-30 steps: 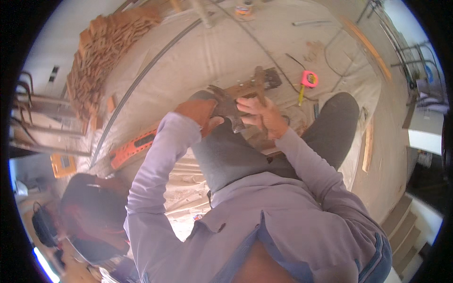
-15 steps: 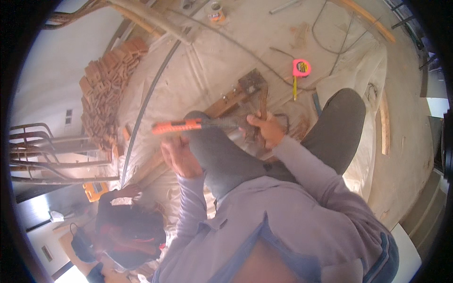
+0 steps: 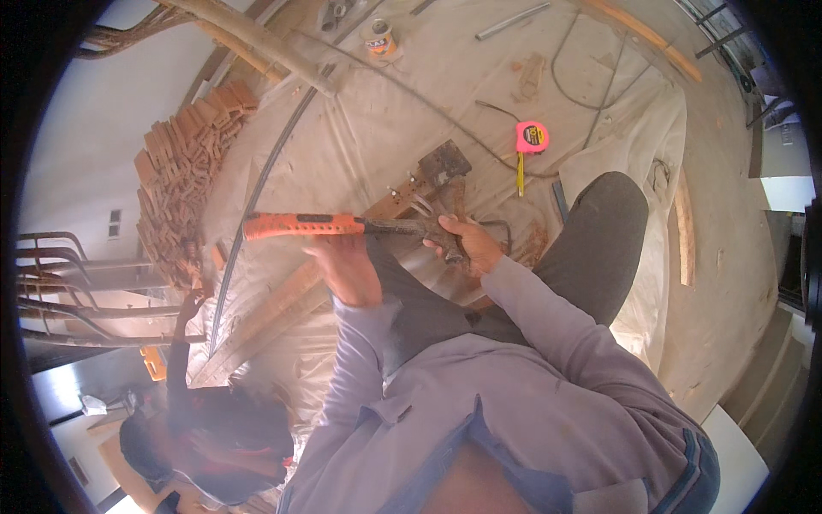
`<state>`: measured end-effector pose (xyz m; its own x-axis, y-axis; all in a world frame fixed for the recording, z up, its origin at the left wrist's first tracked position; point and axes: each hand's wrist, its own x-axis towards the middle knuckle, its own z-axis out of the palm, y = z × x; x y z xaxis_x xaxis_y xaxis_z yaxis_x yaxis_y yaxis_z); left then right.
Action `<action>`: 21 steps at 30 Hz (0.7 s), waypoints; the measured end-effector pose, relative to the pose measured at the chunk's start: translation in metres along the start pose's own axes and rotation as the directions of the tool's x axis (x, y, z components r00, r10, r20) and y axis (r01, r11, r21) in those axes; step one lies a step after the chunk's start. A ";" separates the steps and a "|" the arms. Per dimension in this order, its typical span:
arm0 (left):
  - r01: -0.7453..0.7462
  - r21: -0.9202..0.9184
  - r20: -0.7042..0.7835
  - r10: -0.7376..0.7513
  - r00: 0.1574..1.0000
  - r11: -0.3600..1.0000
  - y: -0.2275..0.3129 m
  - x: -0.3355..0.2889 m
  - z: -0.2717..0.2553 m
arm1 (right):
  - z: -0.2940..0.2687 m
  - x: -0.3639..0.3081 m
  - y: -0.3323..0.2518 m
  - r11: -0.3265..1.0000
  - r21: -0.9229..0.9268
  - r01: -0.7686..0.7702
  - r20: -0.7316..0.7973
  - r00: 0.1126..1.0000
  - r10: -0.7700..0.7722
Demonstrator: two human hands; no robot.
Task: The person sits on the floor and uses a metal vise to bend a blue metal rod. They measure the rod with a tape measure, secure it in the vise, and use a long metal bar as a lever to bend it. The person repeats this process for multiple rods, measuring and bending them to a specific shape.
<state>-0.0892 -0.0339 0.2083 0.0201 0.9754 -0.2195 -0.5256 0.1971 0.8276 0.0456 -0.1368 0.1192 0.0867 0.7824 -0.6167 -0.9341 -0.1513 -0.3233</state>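
Note:
A claw hammer (image 3: 301,224) with an orange handle and dark shaft lies level across my lap. My right hand (image 3: 473,244) is closed around its head end, with metal prongs showing just above. Against the underside of the orange handle is my left hand (image 3: 347,267); its fingers are mostly hidden behind the handle, so its grip is unclear. Just beyond the hammer, a wooden piece (image 3: 396,202) with nails or screws standing in it lies on the sheet, with a dark, worn metal block (image 3: 443,163) at its far end.
A pink tape measure (image 3: 532,137), its yellow blade drawn out, lies on the plastic sheet. Small brick pieces (image 3: 184,146) are heaped at left. A co-worker (image 3: 214,437) crouches lower left, one hand near that heap. Poles (image 3: 248,43), a can (image 3: 378,38) and cables lie further off.
The hammer has shifted left and steadied from a blur. My left hand has risen to its handle. The co-worker's arm has stretched out towards the brick heap.

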 end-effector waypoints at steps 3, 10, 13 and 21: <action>0.015 -0.008 0.127 -0.014 0.992 1.000 -0.006 0.040 0.021 | 0.001 -0.005 -0.003 0.969 -0.246 -0.025 -0.008 1.000 0.024; -0.009 0.381 0.208 -0.076 0.975 0.924 -0.059 0.113 0.081 | -0.027 0.022 0.015 0.987 -0.086 0.133 -0.412 0.897 -0.157; 0.005 0.481 0.187 -0.108 0.976 0.877 -0.072 0.128 0.084 | -0.013 0.004 -0.002 0.982 0.037 0.184 -0.384 0.910 -0.156; -0.019 0.545 0.170 -0.088 0.981 0.838 -0.100 0.154 0.096 | -0.006 0.000 -0.008 0.984 -0.030 0.176 -0.306 0.935 -0.176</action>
<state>0.0484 0.1065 0.1414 0.2110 0.9567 -0.2004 0.0223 0.2002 0.9795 0.0552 -0.1394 0.1180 0.3519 0.5735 -0.7398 -0.8936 -0.0295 -0.4479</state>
